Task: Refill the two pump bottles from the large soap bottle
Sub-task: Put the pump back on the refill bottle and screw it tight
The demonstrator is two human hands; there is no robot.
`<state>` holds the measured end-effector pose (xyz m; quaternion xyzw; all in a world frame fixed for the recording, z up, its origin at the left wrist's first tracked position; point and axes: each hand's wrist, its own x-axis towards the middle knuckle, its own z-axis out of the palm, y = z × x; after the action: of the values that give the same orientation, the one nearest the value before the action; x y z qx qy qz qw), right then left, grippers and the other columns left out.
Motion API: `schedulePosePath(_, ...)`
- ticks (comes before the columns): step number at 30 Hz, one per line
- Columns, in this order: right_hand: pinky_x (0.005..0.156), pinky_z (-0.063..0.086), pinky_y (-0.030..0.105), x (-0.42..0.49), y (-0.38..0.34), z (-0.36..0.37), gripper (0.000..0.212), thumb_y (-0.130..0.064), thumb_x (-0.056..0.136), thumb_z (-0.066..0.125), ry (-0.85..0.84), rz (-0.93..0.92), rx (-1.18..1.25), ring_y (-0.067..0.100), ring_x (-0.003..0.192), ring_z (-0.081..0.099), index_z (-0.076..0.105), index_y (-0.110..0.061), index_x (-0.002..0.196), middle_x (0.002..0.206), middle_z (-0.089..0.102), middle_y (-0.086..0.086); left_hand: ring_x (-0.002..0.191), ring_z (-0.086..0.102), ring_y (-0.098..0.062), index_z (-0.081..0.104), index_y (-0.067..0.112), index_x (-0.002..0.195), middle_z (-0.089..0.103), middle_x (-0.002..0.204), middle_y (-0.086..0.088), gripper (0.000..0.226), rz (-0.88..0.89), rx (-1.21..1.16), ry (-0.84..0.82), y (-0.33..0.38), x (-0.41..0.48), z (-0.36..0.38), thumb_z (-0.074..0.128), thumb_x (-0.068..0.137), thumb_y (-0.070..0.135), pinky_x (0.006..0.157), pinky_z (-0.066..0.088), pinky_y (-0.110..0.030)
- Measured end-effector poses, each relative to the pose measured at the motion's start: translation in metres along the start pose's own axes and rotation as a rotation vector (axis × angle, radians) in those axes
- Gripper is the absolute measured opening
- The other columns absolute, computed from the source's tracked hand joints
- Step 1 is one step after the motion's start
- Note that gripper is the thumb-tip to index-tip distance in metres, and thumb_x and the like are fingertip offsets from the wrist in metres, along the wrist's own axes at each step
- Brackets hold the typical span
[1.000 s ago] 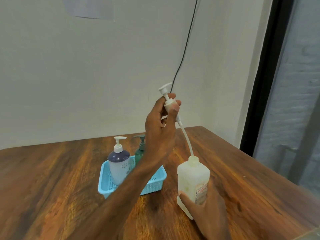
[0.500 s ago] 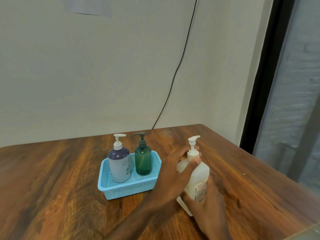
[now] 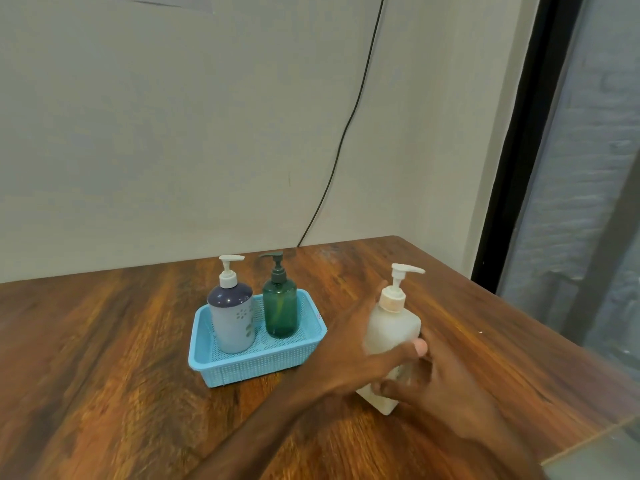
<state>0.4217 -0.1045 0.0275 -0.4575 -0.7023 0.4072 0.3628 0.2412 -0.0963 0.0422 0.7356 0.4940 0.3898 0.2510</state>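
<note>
From my head camera I see the large soap bottle (image 3: 391, 327) in the lower right of the frame, standing on the brown wooden worktop (image 3: 104, 341). Its long side points almost straight up. Its white pump (image 3: 403, 271) sits on the neck, with the spout pointing to the right of the frame.

Both hands are on this bottle. My left hand (image 3: 346, 362) reaches in from the lower middle and grips the body, with the thumb lying across the front. My right hand (image 3: 446, 393) comes in from the lower right, and its fingers curl on the low part of the bottle. The hands look a bit blurry, so I cannot see each finger well.

The two pump bottles stand side by side in a blue basket (image 3: 256, 365), left of the hands in the frame and a little farther back. One is the white and navy pump bottle (image 3: 231, 317). The other is the green pump bottle (image 3: 280, 306), and it is the closer one to the big bottle. Both have their pumps on.

My left hand is nearer the basket than my right. I think all the pumps must come off before any soap can go in.

A thin black cable (image 3: 346, 133) runs down the wall behind.
</note>
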Motion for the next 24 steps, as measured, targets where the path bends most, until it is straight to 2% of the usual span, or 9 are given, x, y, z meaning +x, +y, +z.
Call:
schedulePosePath(2, 0.100, 0.050, 0.024, -0.008, -0.010, -0.028, 0.093, -0.039, 0.062, 0.094, -0.094, -0.069, 0.029, -0.003, 0.127, 0.053, 0.044, -0.041, 0.140, 0.139, 0.054, -0.028, 0.113, 0.062, -0.002, 0.051, 0.045, 0.132, 0.062, 0.124, 0.022, 0.068, 0.005, 0.023, 0.029, -0.005, 0.000, 0.003, 0.078, 0.075, 0.071, 0.095, 0.056, -0.035)
schedulePosePath(4, 0.108, 0.044, 0.033, -0.012, -0.023, -0.048, 0.077, -0.031, 0.075, 0.089, -0.074, -0.127, 0.070, 0.001, 0.132, 0.050, 0.050, -0.042, 0.140, 0.145, 0.051, -0.023, 0.113, 0.063, -0.002, 0.053, 0.040, 0.131, 0.064, 0.123, 0.020, 0.065, 0.015, 0.022, 0.046, -0.010, 0.004, 0.003, 0.084, 0.077, 0.058, 0.095, 0.057, -0.036)
schedulePosePath(6, 0.103, 0.049, 0.029, -0.004, -0.037, -0.052, 0.054, -0.019, 0.085, 0.077, 0.011, -0.189, 0.152, 0.003, 0.125, 0.057, 0.059, -0.031, 0.135, 0.135, 0.062, -0.018, 0.117, 0.063, -0.005, 0.049, 0.040, 0.137, 0.063, 0.128, 0.019, 0.070, 0.030, 0.001, 0.034, -0.014, 0.010, 0.004, 0.085, 0.078, 0.051, 0.097, 0.058, -0.040)
schedulePosePath(9, 0.088, 0.052, 0.014, 0.020, -0.052, -0.037, 0.041, -0.011, 0.090, 0.069, 0.079, -0.213, 0.159, 0.002, 0.114, 0.065, 0.062, -0.020, 0.129, 0.121, 0.072, -0.011, 0.117, 0.065, -0.007, 0.043, 0.043, 0.144, 0.064, 0.130, 0.017, 0.078, 0.027, -0.053, 0.016, -0.018, 0.015, 0.006, 0.083, 0.078, 0.053, 0.095, 0.060, -0.042)
schedulePosePath(12, 0.083, 0.054, 0.014, 0.035, -0.057, -0.027, 0.027, -0.011, 0.091, 0.068, 0.090, -0.234, 0.122, 0.002, 0.104, 0.069, 0.068, -0.023, 0.115, 0.109, 0.075, -0.014, 0.118, 0.064, -0.002, 0.038, 0.043, 0.149, 0.063, 0.132, 0.018, 0.083, 0.033, -0.078, 0.007, -0.024, 0.019, 0.006, 0.084, 0.080, 0.050, 0.096, 0.060, -0.038)
schedulePosePath(14, 0.080, 0.057, 0.017, 0.039, -0.058, -0.025, 0.019, -0.020, 0.087, 0.074, 0.161, -0.240, 0.053, 0.000, 0.096, 0.070, 0.072, -0.030, 0.103, 0.099, 0.075, -0.023, 0.118, 0.064, -0.003, 0.038, 0.043, 0.149, 0.063, 0.132, 0.018, 0.084, 0.042, -0.078, 0.005, -0.027, 0.021, 0.006, 0.084, 0.080, 0.050, 0.095, 0.061, -0.038)
schedulePosePath(18, 0.072, 0.059, 0.022, 0.041, -0.055, -0.022, 0.031, -0.044, 0.072, 0.085, 0.324, -0.236, -0.130, 0.005, 0.086, 0.069, 0.069, -0.035, 0.096, 0.092, 0.072, -0.019, 0.116, 0.065, -0.004, 0.042, 0.046, 0.143, 0.063, 0.129, 0.018, 0.076, 0.055, -0.081, 0.012, -0.029, 0.021, 0.007, 0.085, 0.081, 0.048, 0.092, 0.062, -0.038)
schedulePosePath(22, 0.085, 0.059, 0.024, 0.042, -0.060, -0.029, 0.022, -0.029, 0.085, 0.076, 0.157, -0.233, -0.124, -0.002, 0.096, 0.067, 0.070, -0.034, 0.105, 0.102, 0.073, -0.016, 0.123, 0.062, -0.006, 0.032, 0.051, 0.149, 0.058, 0.139, 0.019, 0.084, 0.053, -0.105, 0.001, -0.031, 0.020, 0.009, 0.082, 0.082, 0.051, 0.097, 0.060, -0.038)
schedulePosePath(24, 0.081, 0.059, 0.022, 0.045, -0.061, -0.028, 0.020, -0.033, 0.084, 0.078, 0.181, -0.238, -0.183, -0.003, 0.092, 0.067, 0.072, -0.031, 0.103, 0.098, 0.073, -0.015, 0.122, 0.061, -0.004, 0.033, 0.051, 0.147, 0.057, 0.138, 0.020, 0.081, 0.043, -0.104, 0.001, -0.034, 0.021, 0.011, 0.083, 0.082, 0.049, 0.097, 0.060, -0.037)
